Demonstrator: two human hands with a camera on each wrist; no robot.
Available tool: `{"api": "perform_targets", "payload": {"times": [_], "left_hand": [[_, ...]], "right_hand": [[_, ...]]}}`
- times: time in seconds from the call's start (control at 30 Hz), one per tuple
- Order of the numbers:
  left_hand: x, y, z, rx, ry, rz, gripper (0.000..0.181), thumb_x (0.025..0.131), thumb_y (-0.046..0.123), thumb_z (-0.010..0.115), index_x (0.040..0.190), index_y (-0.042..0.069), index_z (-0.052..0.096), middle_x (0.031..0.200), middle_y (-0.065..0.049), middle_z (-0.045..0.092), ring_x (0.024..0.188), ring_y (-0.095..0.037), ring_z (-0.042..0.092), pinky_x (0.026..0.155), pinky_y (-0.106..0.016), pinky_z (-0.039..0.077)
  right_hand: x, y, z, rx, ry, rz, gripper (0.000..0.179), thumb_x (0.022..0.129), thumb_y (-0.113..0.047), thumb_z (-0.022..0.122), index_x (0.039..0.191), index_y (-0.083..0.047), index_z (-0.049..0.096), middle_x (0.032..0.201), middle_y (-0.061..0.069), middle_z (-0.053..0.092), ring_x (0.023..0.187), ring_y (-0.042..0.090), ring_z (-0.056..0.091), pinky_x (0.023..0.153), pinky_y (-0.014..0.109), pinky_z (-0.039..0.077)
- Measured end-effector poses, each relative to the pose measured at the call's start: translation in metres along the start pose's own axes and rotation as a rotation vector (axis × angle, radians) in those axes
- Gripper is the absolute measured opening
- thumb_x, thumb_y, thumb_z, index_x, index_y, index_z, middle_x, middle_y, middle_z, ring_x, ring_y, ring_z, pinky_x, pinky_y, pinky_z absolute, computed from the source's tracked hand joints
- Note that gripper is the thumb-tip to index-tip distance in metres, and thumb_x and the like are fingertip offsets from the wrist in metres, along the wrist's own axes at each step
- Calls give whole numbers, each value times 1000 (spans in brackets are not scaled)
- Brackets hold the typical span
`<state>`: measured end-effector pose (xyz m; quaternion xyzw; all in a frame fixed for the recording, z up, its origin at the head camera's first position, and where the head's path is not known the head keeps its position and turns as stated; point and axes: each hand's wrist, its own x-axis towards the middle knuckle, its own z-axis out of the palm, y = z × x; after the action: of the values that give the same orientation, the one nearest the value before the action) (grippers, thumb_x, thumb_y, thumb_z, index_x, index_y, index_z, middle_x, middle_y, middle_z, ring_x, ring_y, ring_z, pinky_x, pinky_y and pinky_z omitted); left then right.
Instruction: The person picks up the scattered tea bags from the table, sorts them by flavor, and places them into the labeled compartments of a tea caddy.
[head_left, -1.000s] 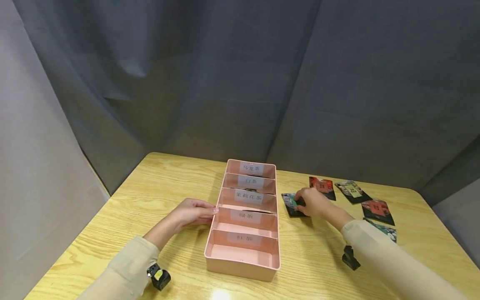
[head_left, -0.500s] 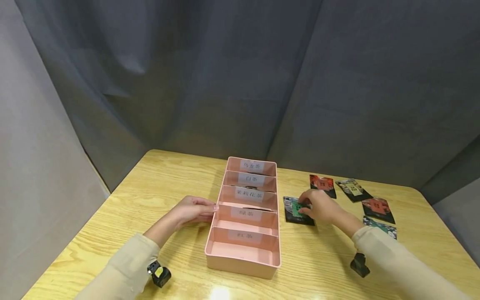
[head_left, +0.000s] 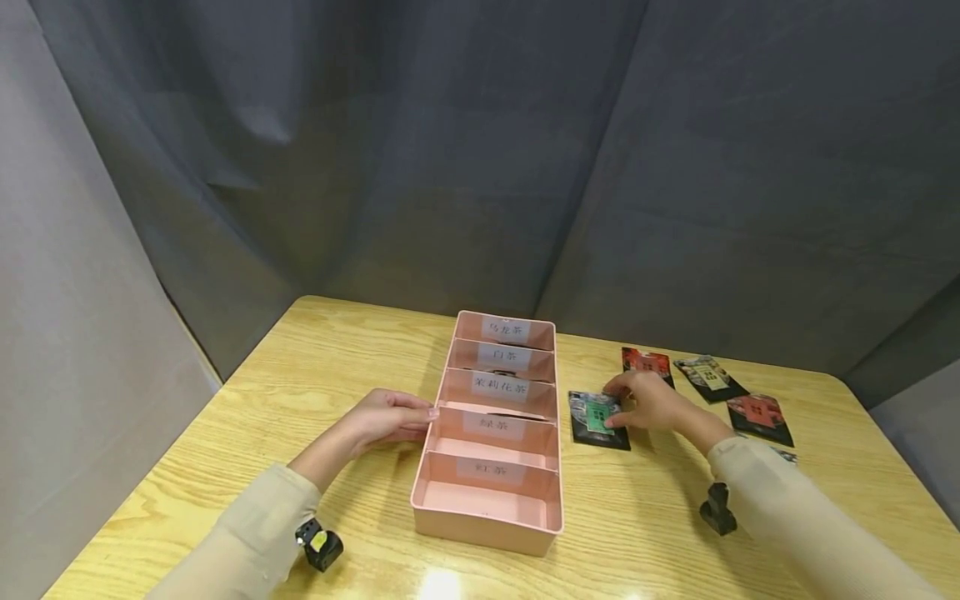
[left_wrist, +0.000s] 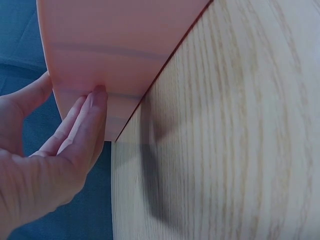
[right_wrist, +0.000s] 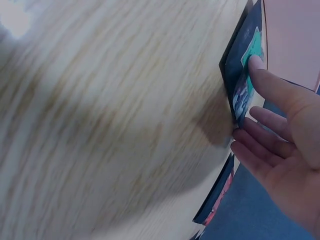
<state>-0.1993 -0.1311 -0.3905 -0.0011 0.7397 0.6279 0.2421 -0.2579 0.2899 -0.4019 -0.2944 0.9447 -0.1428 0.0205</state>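
A long pink box [head_left: 487, 527] with labelled compartments stands at mid-table. My left hand [head_left: 386, 418] is at its left side, thumb at the rim and fingers against the outer wall, as the left wrist view shows. To the right of the box lies a black tea packet [head_left: 581, 435] with a green label. Over it is my right hand [head_left: 651, 402], its thumb [right_wrist: 272, 85] touching the green label. The other fingers [right_wrist: 255, 150] are spread apart from the thumb, by the packet's edge. Whether they grip that edge is unclear.
Several tea packets lie at the right: a red one [head_left: 647, 360] partly behind my right hand, a yellow-labelled one [head_left: 711, 377], another red one [head_left: 760, 417], and one [head_left: 783, 456] mostly hidden by my sleeve. Dark items show in the box's far compartments. A grey curtain [head_left: 420, 167] hangs behind.
The green-labelled packet has shifted slightly toward me and right, and more of its face shows. My right thumb and fingers have spread farther apart. The left hand stays at the box.
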Motion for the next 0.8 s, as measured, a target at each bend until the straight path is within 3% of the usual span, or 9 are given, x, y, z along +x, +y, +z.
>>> {"api": "perform_targets", "payload": {"times": [0.3,0.57,0.8], "left_hand": [[2,0,1,-2,-1,7,41,91,20,66,120,-8,60,115,-20,69,100,-21,71,97,-39,56],[0,-1,1,-12,11,4,41,91,17,66,121,-9,59,116,-22,68,98,-19,71,95,-38,57],[0,0,1,-11,4,11,42,91,17,65,123,-10,57,117,-21,68,100,-21,71,94,-37,57]], "right_hand": [[1,-2,-2,-37,36,44,50,69,-29,86,105,1,69,90,8,66,76,16,54,60,24,44],[0,-5,-5,42,89,113,36,70,-19,86,97,-2,69,88,8,64,77,19,58,62,25,49],[-3,-2,-10,99,80,128,29,73,-15,83,95,-4,68,81,4,67,70,7,55,58,21,47]]}}
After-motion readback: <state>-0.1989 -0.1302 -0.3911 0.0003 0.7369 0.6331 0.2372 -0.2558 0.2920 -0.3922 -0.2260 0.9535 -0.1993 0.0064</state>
